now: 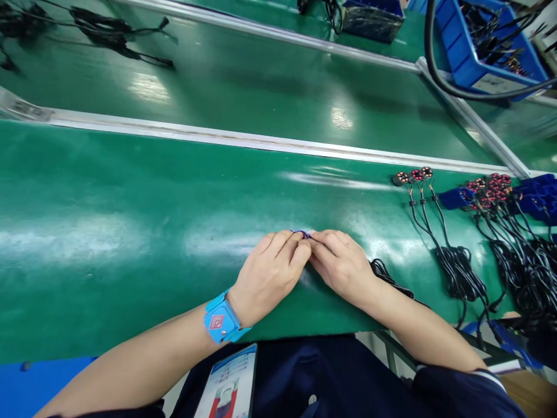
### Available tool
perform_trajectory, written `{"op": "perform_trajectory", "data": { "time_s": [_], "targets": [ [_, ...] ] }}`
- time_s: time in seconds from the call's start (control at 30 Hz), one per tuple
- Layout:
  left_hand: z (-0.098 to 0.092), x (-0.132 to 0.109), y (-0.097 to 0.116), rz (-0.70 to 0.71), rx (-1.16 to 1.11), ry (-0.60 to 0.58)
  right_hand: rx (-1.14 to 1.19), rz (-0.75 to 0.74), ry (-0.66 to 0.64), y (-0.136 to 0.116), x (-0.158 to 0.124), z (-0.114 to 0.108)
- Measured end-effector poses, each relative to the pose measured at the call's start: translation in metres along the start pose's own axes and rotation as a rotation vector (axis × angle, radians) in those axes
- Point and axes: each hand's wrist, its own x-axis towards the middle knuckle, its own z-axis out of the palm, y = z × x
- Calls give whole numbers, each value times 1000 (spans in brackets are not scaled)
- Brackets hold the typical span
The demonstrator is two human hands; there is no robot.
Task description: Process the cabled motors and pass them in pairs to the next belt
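Observation:
My left hand (272, 270) and my right hand (339, 261) meet at the middle of the green bench (108, 232), fingers curled and pinched together on a small dark blue part (301, 234) that shows only at its top edge between the fingertips. A black cable (385, 274) trails from under my right hand toward the right. My left wrist wears a light blue strap (221, 319) with a red diamond mark.
Three small round parts on black coiled leads (415, 175) lie to the right, beside a bigger heap of the same with blue pieces (500, 191). Blue bins (483, 46) stand at the far right. Black cables (113, 32) lie far left. A metal rail (261, 141) crosses the bench.

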Motion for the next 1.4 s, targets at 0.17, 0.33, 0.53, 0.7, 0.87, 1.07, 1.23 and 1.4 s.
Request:
{"op": "perform_trajectory", "data": {
  "time_s": [0.17,0.33,0.53,0.7,0.87,1.07,1.23,1.4],
  "targets": [
    [5,-3,18,37,167,-87,309,167,43,3,-2,1],
    [5,-5,31,48,243,-188,332,191,85,3,-4,8],
    [2,2,29,49,322,-301,309,149,131,3,-5,11],
    [5,2,30,76,355,-274,254,100,169,3,-3,10],
    [3,-2,11,72,155,-171,192,84,180,1,-2,10],
    [-1,0,-41,-212,-355,-190,222,140,118,1,-2,8],
    [3,1,-53,-286,-533,-316,241,162,9,3,-1,4],
    [6,0,-49,-280,-567,-276,237,145,-17,0,3,1]
  ]
}}
